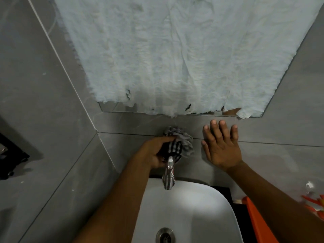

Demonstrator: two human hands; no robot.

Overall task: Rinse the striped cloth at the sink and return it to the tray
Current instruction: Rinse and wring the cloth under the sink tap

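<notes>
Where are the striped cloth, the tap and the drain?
striped cloth (182, 142): head view, on the bunched grey part beside the left hand's fingers.
tap (168, 178): head view, on the shiny metal spout.
drain (165, 236): head view, on the metal ring in the basin.

This is a bathroom: a white basin (201, 213) with a metal drain (165, 235) sits under a chrome tap (169, 174) against grey tiled walls (43, 102), below a mirror (175, 50) covered in white paper.

Tap (168, 174) handle hidden behind the bunched striped cloth (177, 146) — orange tray (259, 220) cut off at the frame edge.
</notes>
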